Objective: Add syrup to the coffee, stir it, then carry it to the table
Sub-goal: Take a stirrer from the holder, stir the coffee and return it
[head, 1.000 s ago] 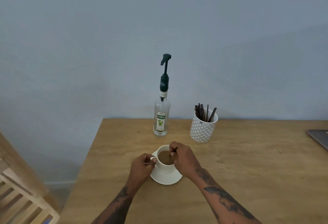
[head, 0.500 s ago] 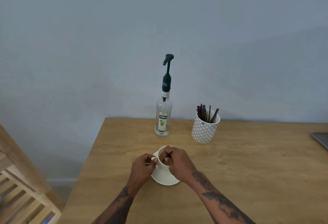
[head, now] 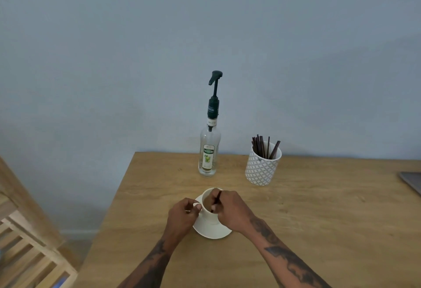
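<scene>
**Stirring the coffee in the cup**

A white cup [head: 207, 205] sits on a white saucer [head: 211, 230] on a wooden table [head: 319, 219]. The cup has brown coffee [head: 206, 201] in it. It is near the person, close to the left edge of the table.

The left hand [head: 182, 217] is at 9 o'clock from the cup. Its fingers are curled and they pinch the handle of the cup. The thumb tip touches the side of the cup.

The right hand [head: 232, 212] is at 3 o'clock from the cup and reaches over its rim. Its fingers are curled tight around a thin dark stick [head: 217, 199]. The stick leans and its low end goes down into the cup.

A clear bottle [head: 209, 151] of syrup stands upright at 12 o'clock from the cup, by the back edge of the table. It has a dark green pump [head: 215, 87] on top. It is apart from the cup.

At 1 o'clock from the cup stands a white pot [head: 262, 169] with a grey pattern. More dark sticks [head: 262, 146] stand in it.

A grey flat thing [head: 412, 180] shows at the right edge of the table. I cannot tell what it is. A wooden rack [head: 27, 253] is at the far left, off the table.
</scene>
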